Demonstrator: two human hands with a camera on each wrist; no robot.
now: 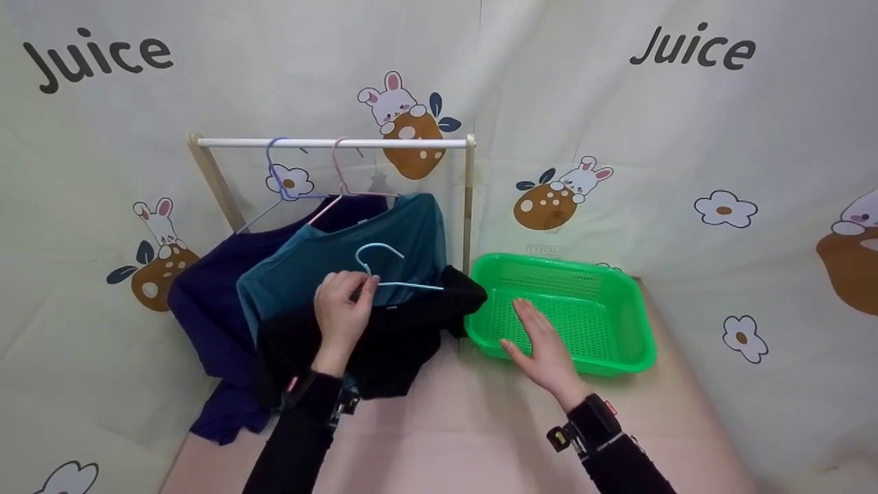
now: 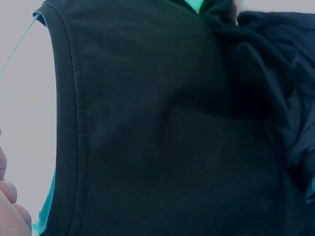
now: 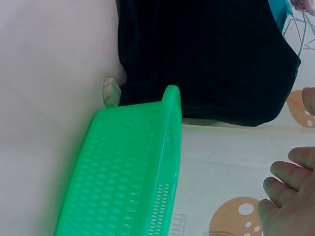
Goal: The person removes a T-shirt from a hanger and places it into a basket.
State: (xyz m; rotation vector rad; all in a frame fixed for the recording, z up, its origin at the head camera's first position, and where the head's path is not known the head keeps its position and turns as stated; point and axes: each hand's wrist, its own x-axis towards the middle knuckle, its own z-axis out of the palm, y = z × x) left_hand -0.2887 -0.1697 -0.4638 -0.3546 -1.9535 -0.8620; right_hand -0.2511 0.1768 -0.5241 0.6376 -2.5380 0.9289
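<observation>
My left hand (image 1: pixel 341 309) pinches a light blue hanger (image 1: pixel 384 283) just under its hook, in front of the rack. From that hanger hangs a black shirt (image 1: pixel 394 343); its wide neckline and dark front fill most of the left wrist view. My right hand (image 1: pixel 545 350) is held with fingers extended over the near left side of a green plastic basket (image 1: pixel 634 329), holding nothing. In the right wrist view, the fingers of this hand (image 3: pixel 295 191) appear beside the basket (image 3: pixel 170 147), and the black shirt (image 3: pixel 206 54) hangs beyond.
Behind stands a small rack with a white rail (image 1: pixel 233 143) and wooden posts. On it hang a teal shirt (image 1: pixel 295 261) on a pink hanger (image 1: pixel 341 185) and a navy shirt (image 1: pixel 199 302) on a purple-blue hanger (image 1: pixel 278 178). A pale pink table (image 1: pixel 425 439) lies below.
</observation>
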